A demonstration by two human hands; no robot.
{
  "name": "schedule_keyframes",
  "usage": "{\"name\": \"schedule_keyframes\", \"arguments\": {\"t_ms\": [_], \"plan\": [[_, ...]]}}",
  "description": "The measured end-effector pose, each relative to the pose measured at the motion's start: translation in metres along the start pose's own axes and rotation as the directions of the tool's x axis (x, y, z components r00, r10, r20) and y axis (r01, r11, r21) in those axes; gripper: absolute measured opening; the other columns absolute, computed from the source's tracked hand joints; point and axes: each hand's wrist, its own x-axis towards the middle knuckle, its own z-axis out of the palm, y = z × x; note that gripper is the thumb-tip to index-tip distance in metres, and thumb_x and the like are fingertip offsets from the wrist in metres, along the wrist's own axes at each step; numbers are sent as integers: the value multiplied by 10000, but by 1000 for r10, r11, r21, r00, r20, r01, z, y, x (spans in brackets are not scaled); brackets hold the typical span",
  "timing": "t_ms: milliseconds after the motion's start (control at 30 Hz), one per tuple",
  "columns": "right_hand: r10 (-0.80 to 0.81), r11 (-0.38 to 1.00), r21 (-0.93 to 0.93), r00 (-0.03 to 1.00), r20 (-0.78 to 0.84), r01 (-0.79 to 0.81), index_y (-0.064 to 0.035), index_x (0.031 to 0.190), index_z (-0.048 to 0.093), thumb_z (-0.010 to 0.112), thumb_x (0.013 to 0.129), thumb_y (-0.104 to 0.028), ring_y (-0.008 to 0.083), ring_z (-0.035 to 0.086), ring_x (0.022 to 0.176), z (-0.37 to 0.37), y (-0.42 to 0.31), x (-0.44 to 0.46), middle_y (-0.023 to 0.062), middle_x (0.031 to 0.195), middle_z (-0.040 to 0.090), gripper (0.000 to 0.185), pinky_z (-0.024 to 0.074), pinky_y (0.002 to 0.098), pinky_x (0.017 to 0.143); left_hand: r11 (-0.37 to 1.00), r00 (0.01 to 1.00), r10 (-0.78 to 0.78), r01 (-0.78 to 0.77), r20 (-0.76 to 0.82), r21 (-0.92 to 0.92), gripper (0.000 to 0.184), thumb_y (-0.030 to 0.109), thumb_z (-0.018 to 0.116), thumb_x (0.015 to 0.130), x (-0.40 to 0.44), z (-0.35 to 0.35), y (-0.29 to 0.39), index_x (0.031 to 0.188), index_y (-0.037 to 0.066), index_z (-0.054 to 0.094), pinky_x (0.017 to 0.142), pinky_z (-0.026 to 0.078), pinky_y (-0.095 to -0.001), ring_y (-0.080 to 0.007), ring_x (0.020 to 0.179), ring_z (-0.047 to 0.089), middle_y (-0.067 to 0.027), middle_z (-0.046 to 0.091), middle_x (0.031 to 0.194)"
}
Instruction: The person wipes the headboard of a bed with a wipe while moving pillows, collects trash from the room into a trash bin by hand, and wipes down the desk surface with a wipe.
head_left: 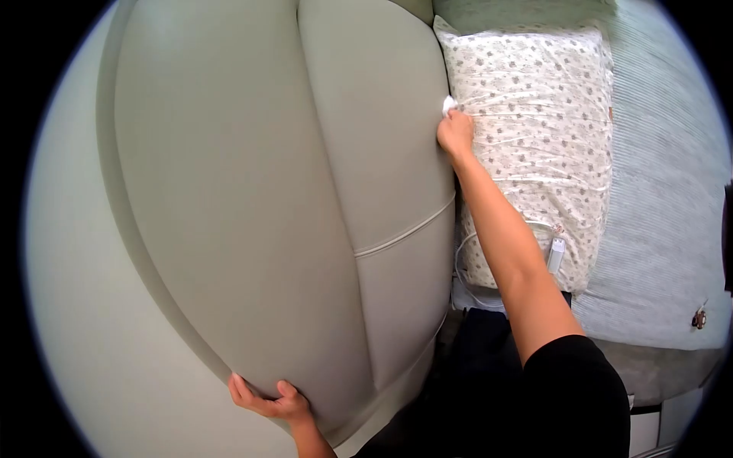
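Note:
My right hand [456,131] is closed around a small white cloth or tissue [449,104], at the right edge of the padded beige headboard [382,114], beside a patterned pillow [534,99]. Only a bit of the white material shows above the fingers. At the lower left, my left hand [271,400] rests on the headboard's edge with thumb and fingers apart, holding nothing loose.
A white power adapter [557,255] with a white cable lies on the pillow's lower part. Striped pale bedding [657,191] spreads to the right, with a small brown object [699,319] on it. A pale wall [69,252] stands at the left.

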Motion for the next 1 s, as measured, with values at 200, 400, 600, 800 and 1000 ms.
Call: {"name": "schedule_keyframes", "arguments": {"t_ms": [200, 400, 600, 800, 1000], "plan": [[-702, 652, 261, 697, -146, 711, -26, 1211, 512, 538, 795, -36, 312, 499, 859, -51, -117, -126, 177, 964, 491, 416, 437, 386, 740, 1000, 1000, -11, 11, 7, -3, 681, 544, 470, 851, -1, 0, -2, 1279, 22, 386, 913, 373, -431, -293, 1110, 425, -151, 400, 1228], [-500, 846, 107, 846, -187, 523, 21, 971, 588, 513, 771, -25, 329, 490, 875, -34, -60, -47, 177, 973, 510, 218, 422, 403, 793, 1000, 1000, -23, 23, 10, 5, 701, 565, 461, 843, -2, 1, -3, 1288, 31, 374, 921, 355, -433, -291, 1115, 414, -146, 392, 1232], [-113, 993, 52, 992, 50, 110, 56, 746, 616, 470, 737, -58, 365, 582, 772, -17, -27, 74, 224, 718, 582, 186, 460, 425, 721, 999, 999, -34, 34, 1, 12, 700, 568, 451, 845, -6, -2, -1, 1287, 31, 373, 912, 353, -428, -290, 1103, 414, -146, 390, 1226], [-555, 752, 331, 818, -150, 571, -58, 1079, 596, 503, 781, 28, 315, 514, 974, -51, -152, -60, 169, 1058, 497, 324, 448, 369, 804, 999, 999, -40, 40, 27, 11, 696, 558, 445, 849, -3, -2, -2, 1292, 27, 364, 909, 355, -431, -292, 1101, 411, -152, 377, 1234], [-612, 720, 225, 753, -240, 657, -14, 1069, 595, 463, 791, 27, 323, 540, 898, -39, -115, -20, 178, 1017, 534, 311, 469, 368, 758, 997, 998, -60, 60, 19, 39, 693, 531, 455, 839, 0, 1, 5, 1294, 19, 351, 920, 362, -450, -310, 1095, 418, -168, 353, 1246]]}}
